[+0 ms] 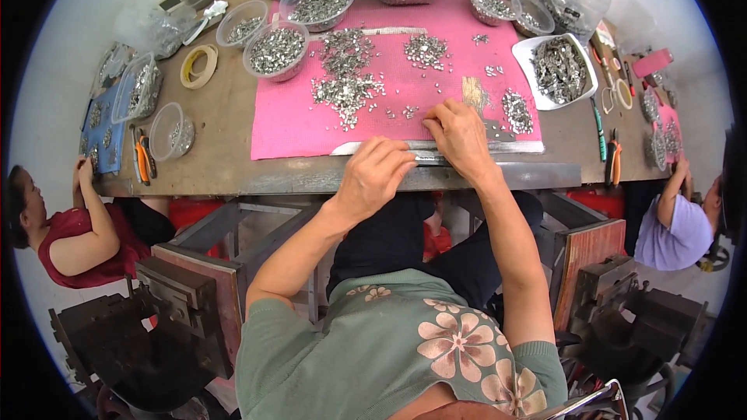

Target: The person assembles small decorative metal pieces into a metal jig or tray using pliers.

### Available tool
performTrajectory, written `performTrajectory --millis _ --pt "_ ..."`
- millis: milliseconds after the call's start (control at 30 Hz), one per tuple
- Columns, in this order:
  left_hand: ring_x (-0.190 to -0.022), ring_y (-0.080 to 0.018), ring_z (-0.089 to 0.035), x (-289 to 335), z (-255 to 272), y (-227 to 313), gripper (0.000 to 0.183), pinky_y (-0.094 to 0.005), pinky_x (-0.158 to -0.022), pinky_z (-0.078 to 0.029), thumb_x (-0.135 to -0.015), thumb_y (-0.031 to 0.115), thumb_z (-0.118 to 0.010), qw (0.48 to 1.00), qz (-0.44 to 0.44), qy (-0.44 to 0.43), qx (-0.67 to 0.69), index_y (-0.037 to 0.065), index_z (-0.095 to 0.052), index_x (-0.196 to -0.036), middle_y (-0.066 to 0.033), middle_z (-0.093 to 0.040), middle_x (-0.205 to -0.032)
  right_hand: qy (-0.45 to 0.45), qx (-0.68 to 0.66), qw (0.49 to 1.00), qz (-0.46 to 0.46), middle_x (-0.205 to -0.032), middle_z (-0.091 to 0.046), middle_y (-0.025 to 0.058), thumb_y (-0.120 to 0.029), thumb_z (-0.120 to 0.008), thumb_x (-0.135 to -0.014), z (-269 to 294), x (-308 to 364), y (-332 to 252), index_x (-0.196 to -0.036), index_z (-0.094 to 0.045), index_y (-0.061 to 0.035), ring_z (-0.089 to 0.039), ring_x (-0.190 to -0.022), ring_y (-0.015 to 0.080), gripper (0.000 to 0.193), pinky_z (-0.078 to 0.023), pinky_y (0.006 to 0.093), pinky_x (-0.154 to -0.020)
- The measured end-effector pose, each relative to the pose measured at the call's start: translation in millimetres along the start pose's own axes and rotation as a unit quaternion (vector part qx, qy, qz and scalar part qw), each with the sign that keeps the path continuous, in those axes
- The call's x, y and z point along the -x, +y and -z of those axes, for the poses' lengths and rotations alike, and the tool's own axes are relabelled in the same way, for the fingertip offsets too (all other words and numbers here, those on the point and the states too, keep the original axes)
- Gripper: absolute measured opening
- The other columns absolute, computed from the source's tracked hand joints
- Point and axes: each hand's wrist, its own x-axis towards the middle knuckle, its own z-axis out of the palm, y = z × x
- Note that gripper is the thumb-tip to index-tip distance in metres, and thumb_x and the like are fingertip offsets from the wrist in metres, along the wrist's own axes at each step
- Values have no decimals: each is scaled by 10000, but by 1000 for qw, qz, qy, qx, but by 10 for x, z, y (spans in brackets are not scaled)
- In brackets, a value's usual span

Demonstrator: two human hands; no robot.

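Note:
My left hand (370, 176) is closed at the near edge of the pink mat (284, 124), thumb and fingers together beside a narrow metallic strip (429, 159). On the strip's other side is my right hand (461, 140), its thumb and fingertips pinched just above the mat. Whatever is between the fingers of either hand is too small or hidden to make out. Beyond my hands lie loose piles of small silvery metal pieces, including a large heap (347, 92) and a smaller heap (426, 51). Another heap (517, 112) is right of my right hand.
Clear tubs of metal pieces, such as a round tub (292, 73), ring the mat. A white tray (582, 93) stands at the right. Tape (187, 74) and orange-handled pliers (141, 159) lie left; more pliers (613, 159) lie right. Co-workers sit at both sides.

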Motion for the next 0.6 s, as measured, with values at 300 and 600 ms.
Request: performTrajectory --millis 300,600 --pt "-811 -252 -567 -365 15 -556 89 -387 -811 -410 -871 127 -741 991 54 -34 -121 87 -744 -951 -50 -615 -830 -46 -121 992 8 -850 -617 111 -46 -694 -874 288 119 -141 -912 -644 -21 -612 -791 310 67 -441 400 -734" --pt "-827 -237 -571 -390 -1 -569 77 -388 -834 -401 -864 149 -754 990 37 -46 -130 99 -747 -923 -41 -592 -817 -36 -141 988 43 -896 -599 131 27 -680 -859 347 341 -278 -906 -614 -2 -587 -844 330 86 -454 414 -778"
